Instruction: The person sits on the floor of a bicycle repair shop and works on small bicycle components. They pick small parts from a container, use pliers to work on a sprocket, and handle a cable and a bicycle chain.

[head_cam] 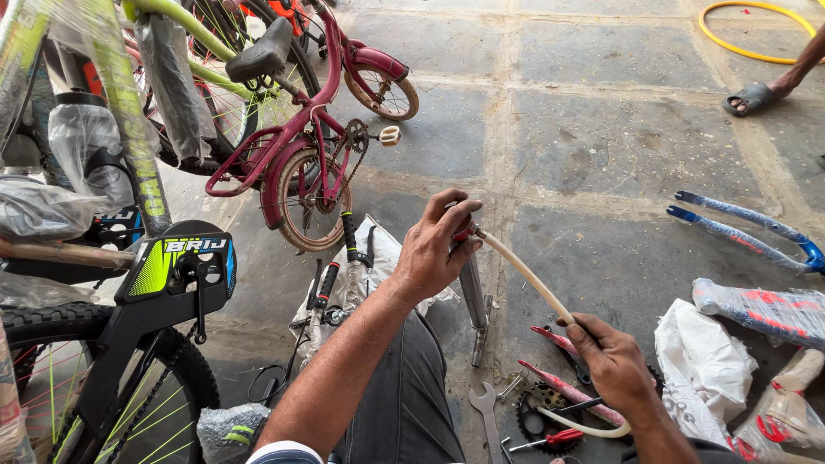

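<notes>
your left fingers (454, 213) are curled tight around the top of a grey metal tube (473, 296), pinching the red-tipped end of a cream hose (524, 275) where it meets the tube. your left hand (434, 249) holds that tube upright, its lower end down near the stone floor (601, 146). your right fingers (583, 331) are closed around the hose further along, and the right hand (614, 365) keeps it taut, so it runs in a slanted line between your two hands before it loops under the wrist.

you seem to be at the joining step, seating the hose end at the tube's top. the next move calls for a steady left grip while the right feeds or pushes the hose in line, without kinking it.

below your right hand lie a spanner (488, 412), a chainring (537, 412) and a red-handled tool (559, 438). a small maroon bicycle (314, 129) stands beyond.

the joint itself is hidden under your left fingers, so i cannot tell how far it is seated. the hose's far end is cut off by the wrist, and the tube's foot is hard to make out.
</notes>
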Motion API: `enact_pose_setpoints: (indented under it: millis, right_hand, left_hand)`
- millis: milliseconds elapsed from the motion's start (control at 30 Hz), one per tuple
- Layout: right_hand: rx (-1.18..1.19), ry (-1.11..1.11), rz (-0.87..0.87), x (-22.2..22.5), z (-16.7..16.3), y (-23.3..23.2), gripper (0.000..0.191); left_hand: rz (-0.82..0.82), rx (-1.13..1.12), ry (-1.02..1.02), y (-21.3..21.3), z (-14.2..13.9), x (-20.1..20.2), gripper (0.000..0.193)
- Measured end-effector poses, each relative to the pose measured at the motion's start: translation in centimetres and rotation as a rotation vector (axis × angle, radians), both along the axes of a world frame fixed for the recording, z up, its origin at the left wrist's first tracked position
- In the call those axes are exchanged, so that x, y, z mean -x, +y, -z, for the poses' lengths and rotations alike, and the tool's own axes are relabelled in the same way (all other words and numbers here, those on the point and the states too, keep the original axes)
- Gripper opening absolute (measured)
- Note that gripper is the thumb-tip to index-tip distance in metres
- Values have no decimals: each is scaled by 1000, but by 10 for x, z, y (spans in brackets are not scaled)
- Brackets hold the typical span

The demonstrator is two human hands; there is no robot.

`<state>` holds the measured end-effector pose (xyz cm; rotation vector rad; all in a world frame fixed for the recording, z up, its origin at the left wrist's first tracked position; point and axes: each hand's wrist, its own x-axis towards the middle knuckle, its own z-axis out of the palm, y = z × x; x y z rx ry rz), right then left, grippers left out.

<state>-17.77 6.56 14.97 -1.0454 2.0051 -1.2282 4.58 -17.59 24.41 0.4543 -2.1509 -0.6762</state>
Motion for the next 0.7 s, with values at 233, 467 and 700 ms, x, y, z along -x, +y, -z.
enact_pose_setpoints:
  millis: [233,467,700]
  right_hand:
    - [100,343,51,-2,-33,-7,28]
    - [53,401,1,-2,-62,-20,28]
    - [116,501,-58,40,-100,-37,23]
  left_hand:
    - [23,135,-98,-3,-11,-11,40]
    - [-47,235,-120,-3,-13,-13,36]
    - [18,201,4,3,-17,-8,31]
